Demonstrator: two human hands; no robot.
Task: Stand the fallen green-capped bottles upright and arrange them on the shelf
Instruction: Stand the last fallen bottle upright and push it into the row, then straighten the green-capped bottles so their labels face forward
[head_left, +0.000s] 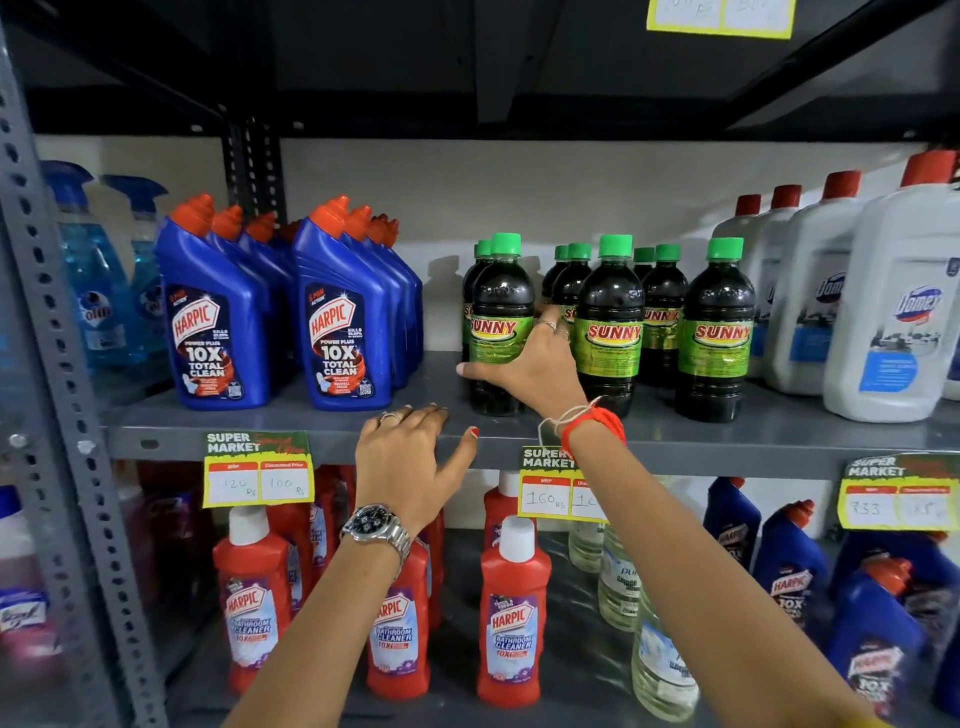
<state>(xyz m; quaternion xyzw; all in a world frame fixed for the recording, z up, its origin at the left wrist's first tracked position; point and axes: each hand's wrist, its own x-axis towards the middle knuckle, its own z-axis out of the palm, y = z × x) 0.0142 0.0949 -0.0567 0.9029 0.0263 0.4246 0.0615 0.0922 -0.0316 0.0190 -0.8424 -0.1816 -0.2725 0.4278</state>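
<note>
Grey metal shelf (291, 415) at mid-frame, all green-capped bottles upright, none lying down. Right hand (535, 364) wrapped around the front-left SUNNY bottle (500, 322), thumb across its label at 9 o'clock of the hand, fingers curled behind; bottle base on the shelf. Remaining green-capped bottles (717, 327) in rows at 3 o'clock of the held one, just beside each other. Left hand (410, 457) flat and spread on the shelf's front edge, holding nothing, at 7 o'clock of the held bottle. Blue Harpic bottles (218, 322) at 9 o'clock; white Domex bottles (893, 322) at 3 o'clock.
</note>
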